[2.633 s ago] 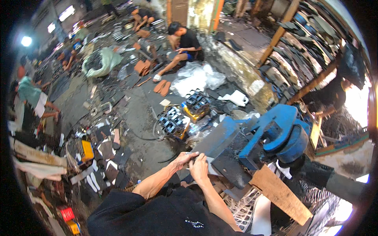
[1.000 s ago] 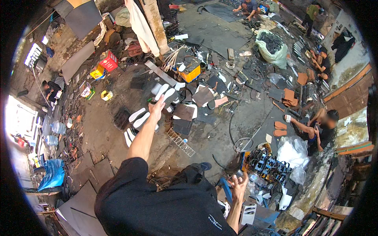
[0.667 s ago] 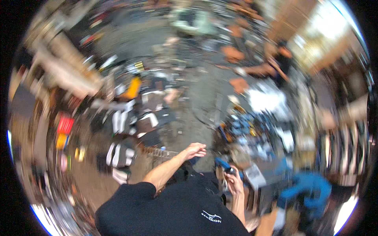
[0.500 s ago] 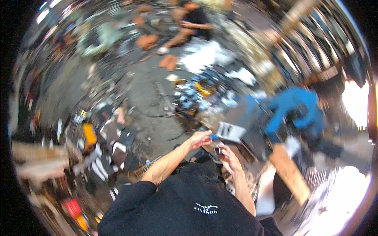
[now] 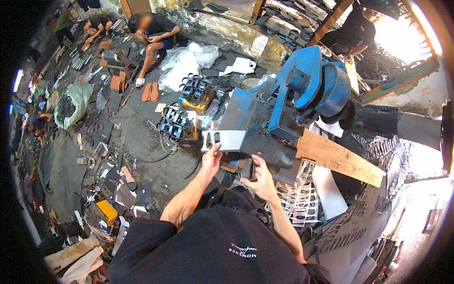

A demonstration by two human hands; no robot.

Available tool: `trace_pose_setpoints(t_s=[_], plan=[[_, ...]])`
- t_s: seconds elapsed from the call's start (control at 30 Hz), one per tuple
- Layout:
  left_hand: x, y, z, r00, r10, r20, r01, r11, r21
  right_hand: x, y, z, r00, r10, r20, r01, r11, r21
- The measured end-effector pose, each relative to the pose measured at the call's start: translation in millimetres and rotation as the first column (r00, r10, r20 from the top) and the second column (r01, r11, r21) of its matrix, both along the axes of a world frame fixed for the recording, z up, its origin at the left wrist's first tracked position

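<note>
My left hand (image 5: 211,162) has its fingertips pinched at the near left edge of a white sheet (image 5: 231,140), which has oblong holes cut near its left end. The sheet lies on the bed of a blue press (image 5: 307,83), beside a dark plate (image 5: 267,149). Just right of it and nearer to me, my right hand (image 5: 263,180) is curled, thumb and fingers around a small dark block-like piece (image 5: 248,169). That piece's exact kind is hard to make out.
A wooden board (image 5: 338,158) juts from the press to the right, above perforated offcut sheets (image 5: 298,196). Strapped sandals (image 5: 174,124) lie beyond the press. One person (image 5: 153,35) sits at the back; another person (image 5: 357,31) is at upper right. Scraps (image 5: 125,194) litter the left floor.
The view has swung right and steadied, bringing the press fully into sight. My left hand has come to the white sheet's edge; my right hand still holds the small dark piece.
</note>
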State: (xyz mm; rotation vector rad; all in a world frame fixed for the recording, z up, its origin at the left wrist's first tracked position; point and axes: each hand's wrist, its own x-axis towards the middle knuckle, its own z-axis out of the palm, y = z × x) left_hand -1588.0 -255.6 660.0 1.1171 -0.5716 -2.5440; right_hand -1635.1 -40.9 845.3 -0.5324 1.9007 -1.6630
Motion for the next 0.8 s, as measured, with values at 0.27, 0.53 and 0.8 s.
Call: trace_pose_setpoints(t_s=[0.27,0.53,0.8], plan=[[21,-2,43,0.982,0.032,-0.187,-0.019,0.997,0.072,-61,-113,-52,0.809,0.368,-0.459,-0.247,0.920,0.304],[29,2,28,0.980,0.063,-0.190,-0.050,0.996,0.073,-63,-118,-58,0.783,0.445,-0.435,-0.346,0.892,0.289],[34,-4,37,0.986,0.002,-0.165,0.012,0.996,0.087,-66,-119,-65,0.730,0.500,-0.467,-0.402,0.866,0.298]])
